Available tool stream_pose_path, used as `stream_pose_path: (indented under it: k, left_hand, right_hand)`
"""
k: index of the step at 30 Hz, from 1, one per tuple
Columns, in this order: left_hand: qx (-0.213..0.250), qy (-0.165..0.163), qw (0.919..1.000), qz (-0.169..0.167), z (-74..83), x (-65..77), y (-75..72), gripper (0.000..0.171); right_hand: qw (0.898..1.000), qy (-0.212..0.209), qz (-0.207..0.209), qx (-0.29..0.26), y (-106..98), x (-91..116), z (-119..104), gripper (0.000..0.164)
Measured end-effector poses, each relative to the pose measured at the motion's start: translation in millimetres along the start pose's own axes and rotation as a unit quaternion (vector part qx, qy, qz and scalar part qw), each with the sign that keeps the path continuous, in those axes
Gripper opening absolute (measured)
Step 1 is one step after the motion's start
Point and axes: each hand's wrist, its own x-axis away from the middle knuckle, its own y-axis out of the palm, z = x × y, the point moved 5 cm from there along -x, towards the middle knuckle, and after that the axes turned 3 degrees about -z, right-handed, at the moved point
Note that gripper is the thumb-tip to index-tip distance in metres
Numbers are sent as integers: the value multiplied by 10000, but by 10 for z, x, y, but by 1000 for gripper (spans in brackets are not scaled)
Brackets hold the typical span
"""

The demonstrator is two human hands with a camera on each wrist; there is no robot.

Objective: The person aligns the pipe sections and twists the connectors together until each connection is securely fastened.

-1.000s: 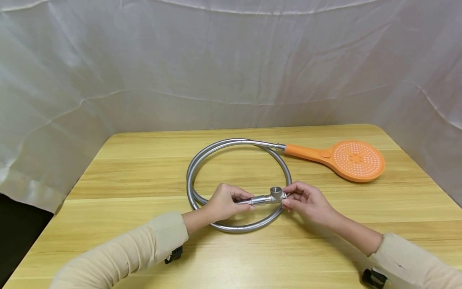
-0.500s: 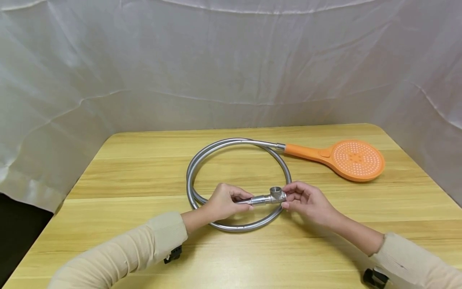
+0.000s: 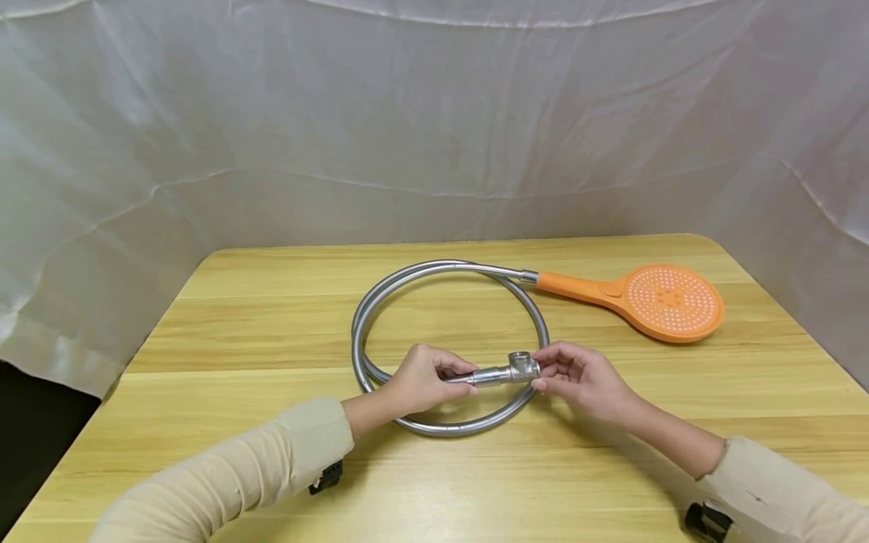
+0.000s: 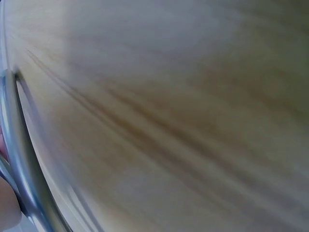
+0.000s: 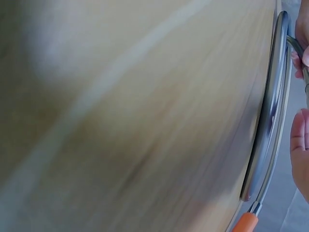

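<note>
A grey metal shower hose [image 3: 448, 431] lies coiled on the table, its far end joined to an orange shower head [image 3: 672, 303]. My left hand [image 3: 417, 381] pinches the hose's near end just behind its shiny cone-shaped nut [image 3: 489, 376]. At the nut's right side sits a small metal tee-shaped fitting [image 3: 522, 368] with a round threaded opening facing up. Thumb and fingertips of my right hand [image 3: 589, 383] pinch the fitting's right end and partly cover it. In the left wrist view only the hose [image 4: 24, 159] and a bit of hand show at the left edge.
The wooden table [image 3: 271, 317] carries the coil around both hands. A pale cloth [image 3: 434, 136] hangs behind the table and along its sides. In the right wrist view, the orange handle [image 5: 246, 222] shows at the bottom.
The right hand's fingertips have shifted slightly on the fitting, and the fitting's opening looks turned a little. The left hand, hose and shower head stay in place.
</note>
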Motion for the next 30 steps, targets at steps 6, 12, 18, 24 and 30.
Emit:
stream_pose_path:
  k: [6,12,18,24,30]
  left_hand:
    - [46,-13,10000,-33,2,-8,-5,21]
    - [62,-35,10000,-49,3,-1,-1,21]
    - [39,-36,10000,-76,15,-2,0,21]
    - [43,-12,10000,-73,9,-5,1,21]
    - [5,43,10000,-52,8,7,4,20]
  right_hand:
    - [9999,33,18,-119,-2,-17,18,30]
    - [9998,57,9,-186,7,-14,29,29]
    - [10000,-5,-5,-98,2,16,46,36]
    - [9994,-277,-53,-189,17,25,15,36]
    - [9982,-356,-59,-480,43,20,-6,31]
